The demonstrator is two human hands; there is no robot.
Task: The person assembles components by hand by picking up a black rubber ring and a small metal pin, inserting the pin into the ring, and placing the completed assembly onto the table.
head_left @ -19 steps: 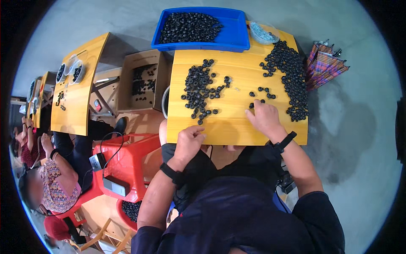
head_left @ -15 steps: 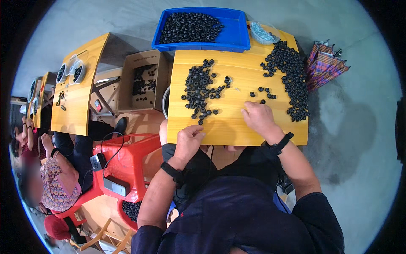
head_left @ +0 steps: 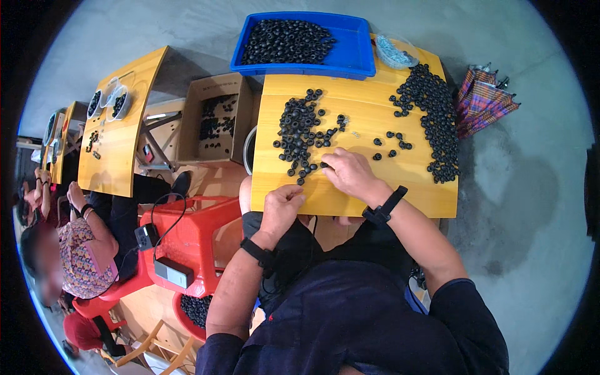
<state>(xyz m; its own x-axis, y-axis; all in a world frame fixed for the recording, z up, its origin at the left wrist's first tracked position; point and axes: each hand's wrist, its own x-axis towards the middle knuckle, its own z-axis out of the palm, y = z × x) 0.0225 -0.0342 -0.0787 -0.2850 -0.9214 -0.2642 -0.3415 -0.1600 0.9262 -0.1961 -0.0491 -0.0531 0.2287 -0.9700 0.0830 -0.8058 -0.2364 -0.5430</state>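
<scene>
My right hand (head_left: 351, 174) reaches in from the right across the yellow table. Its thumb and fingertips close on a small black ring-shaped piece (head_left: 324, 165), at the near right side of the left pile of black ring-shaped pieces (head_left: 295, 128). By the table's near edge, my left hand (head_left: 281, 205) is closed in a pinch; anything between its fingertips is too small to make out. Several loose black pieces (head_left: 392, 153) lie beyond my right hand. A few tiny pale bits (head_left: 355, 134) lie farther in, right of the left pile.
A large spread of black pieces (head_left: 434, 119) covers the table's right side. At the far edge stand a blue tray (head_left: 356, 47) of black pieces and a clear bowl (head_left: 396, 52) of small bluish bits. A cardboard box (head_left: 187, 134), red stool (head_left: 206, 240) and seated co-worker are left; an umbrella (head_left: 484, 100) is right.
My right hand has moved left, from beside the loose pieces in the middle to the edge of the left pile. My left hand stays pinched by the table's near edge. The view has shifted slightly.
</scene>
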